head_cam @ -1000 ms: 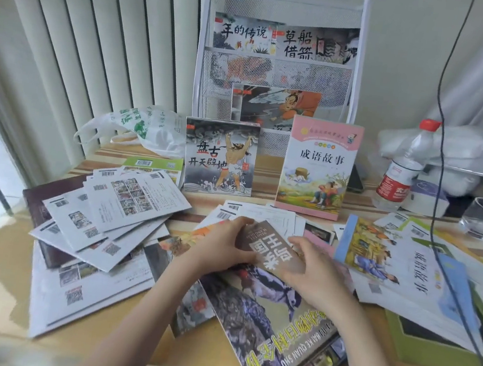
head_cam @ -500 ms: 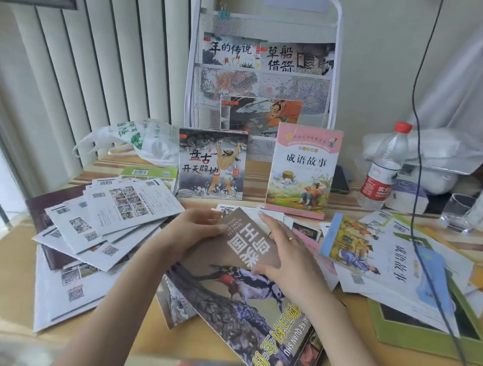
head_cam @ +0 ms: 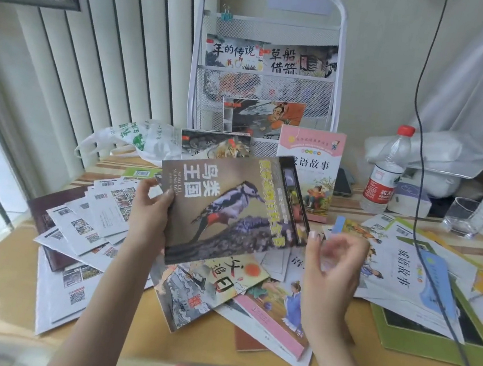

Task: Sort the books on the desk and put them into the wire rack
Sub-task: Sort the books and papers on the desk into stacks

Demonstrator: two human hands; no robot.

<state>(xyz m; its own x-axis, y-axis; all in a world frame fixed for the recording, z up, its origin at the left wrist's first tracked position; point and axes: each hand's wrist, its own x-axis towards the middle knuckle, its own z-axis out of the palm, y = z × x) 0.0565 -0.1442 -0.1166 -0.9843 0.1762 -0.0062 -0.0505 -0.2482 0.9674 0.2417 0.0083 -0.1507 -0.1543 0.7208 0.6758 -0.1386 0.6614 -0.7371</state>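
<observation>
Head view: bird book (head_cam: pixel 231 209) with woodpecker cover is held above the surface (head_cam: pixel 2 284), lifted clear of the scattered books (head_cam: pixel 209 288); left hand (head_cam: pixel 148 217) is gripped on its left edge, thumb on the cover; right hand (head_cam: pixel 334 264) is seen just off the book's right edge, fingers loosely curled, nothing held; wire rack (head_cam: pixel 266 73) stands upright at the back, upper pockets already filled, well apart from the held book. Step judged: carry to rack; the book is best steadied with the right hand and slid in upright. Two books (head_cam: pixel 308 172) are propped in front of the rack base, so approach is best made from above; water bottle (head_cam: pixel 386 173) and hanging cable (head_cam: pixel 421 144) crowd the right; more room is seen on the left.
</observation>
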